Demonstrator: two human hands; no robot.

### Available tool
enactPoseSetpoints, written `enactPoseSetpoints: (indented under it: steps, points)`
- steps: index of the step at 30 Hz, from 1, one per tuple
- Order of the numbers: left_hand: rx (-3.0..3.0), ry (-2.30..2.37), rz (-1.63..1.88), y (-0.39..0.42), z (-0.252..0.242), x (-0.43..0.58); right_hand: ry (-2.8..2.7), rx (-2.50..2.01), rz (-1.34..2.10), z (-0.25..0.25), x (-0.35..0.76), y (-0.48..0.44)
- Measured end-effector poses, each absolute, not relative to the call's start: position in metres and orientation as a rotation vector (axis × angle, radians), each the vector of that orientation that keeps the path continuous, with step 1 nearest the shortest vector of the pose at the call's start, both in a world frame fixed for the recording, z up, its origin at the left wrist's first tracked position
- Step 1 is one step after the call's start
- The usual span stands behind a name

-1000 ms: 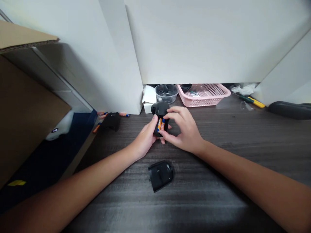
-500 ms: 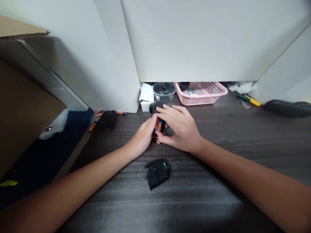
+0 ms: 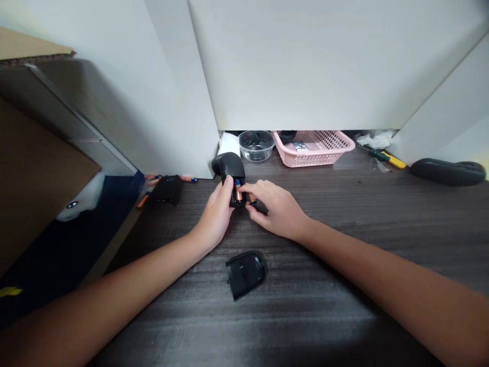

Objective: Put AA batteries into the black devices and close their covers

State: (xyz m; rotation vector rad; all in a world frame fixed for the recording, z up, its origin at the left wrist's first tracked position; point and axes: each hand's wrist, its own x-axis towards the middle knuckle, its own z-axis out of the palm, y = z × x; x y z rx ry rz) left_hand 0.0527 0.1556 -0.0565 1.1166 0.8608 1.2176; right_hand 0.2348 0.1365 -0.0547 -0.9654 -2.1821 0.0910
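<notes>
Left hand (image 3: 216, 211) closed around a black mouse (image 3: 226, 165); right hand (image 3: 278, 209) pinching its batteries (image 3: 239, 192); cover (image 3: 245, 275) on the worktop (image 3: 324, 316).

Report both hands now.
Left hand: closed, holding a black mouse.
Right hand: half closed, fingertips at the mouse's batteries; cannot tell if gripping.

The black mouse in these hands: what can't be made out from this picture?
Head view:
- batteries in the black mouse: partly covered by the left hand and right hand; labels too small to read.
- small printed item in the pink basket: too small to identify.
- dark object at the basket's far edge: partly hidden by the white panel.
</notes>
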Motion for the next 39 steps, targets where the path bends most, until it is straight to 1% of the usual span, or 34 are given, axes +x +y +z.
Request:
enactPoseSetpoints:
  steps: [4, 7, 10, 15, 23, 31, 36, 39]
  points:
    - [1.155, 0.872, 1.252, 0.156, -0.054, 0.054, -2.058, -1.159, 0.197, -0.058, 0.236, 0.141]
    - [1.079, 0.886, 1.267, 0.154, -0.047, 0.056, -1.983, -1.300, 0.183, -0.058, 0.237, 0.143]
    - [1.027, 0.911, 1.263, 0.151, -0.041, 0.059, -2.020, -1.372, 0.157, -0.059, 0.237, 0.143]
    - [1.053, 0.946, 1.271, 0.149, -0.037, 0.058, -2.132, -1.378, 0.167, -0.062, 0.237, 0.142]
    - [1.144, 0.931, 1.215, 0.149, -0.041, 0.054, -2.165, -1.392, 0.140, -0.061, 0.238, 0.143]
    - [1.191, 0.862, 1.199, 0.145, -0.041, 0.051, -2.153, -1.372, 0.183, -0.063, 0.239, 0.144]
    - [1.299, 0.944, 1.253, 0.150, -0.048, 0.051, -2.109, -1.362, 0.169, -0.063, 0.239, 0.144]
    - [1.380, 1.040, 1.365, 0.158, -0.054, 0.048, -2.061, -1.431, 0.096, -0.064, 0.237, 0.143]
